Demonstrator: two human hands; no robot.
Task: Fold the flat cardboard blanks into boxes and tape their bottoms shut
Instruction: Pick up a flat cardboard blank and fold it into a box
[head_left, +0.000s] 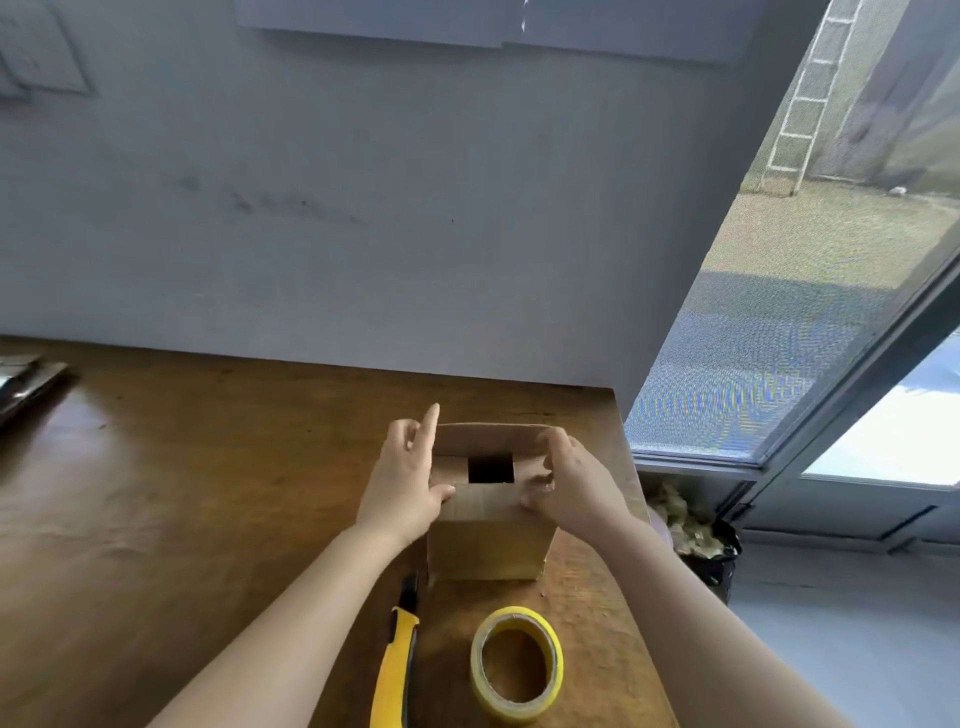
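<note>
A small brown cardboard box (488, 545) stands on the wooden table (182, 493) near its right edge. Its upper flaps are partly folded in, leaving a dark square gap in the middle. My left hand (402, 483) presses on the box's left flap, thumb on the near flap and index finger pointing up. My right hand (569, 478) grips the right flap and top edge. A roll of yellow tape (517, 665) lies flat in front of the box. To the roll's left lies a yellow and black utility knife (397, 670).
A grey wall rises behind the table. A dark flat object (26, 384) lies at the table's far left. To the right are a screened window (779, 312) and, on the floor, a black bag of scraps (696, 535). The table's right edge runs just beside the box.
</note>
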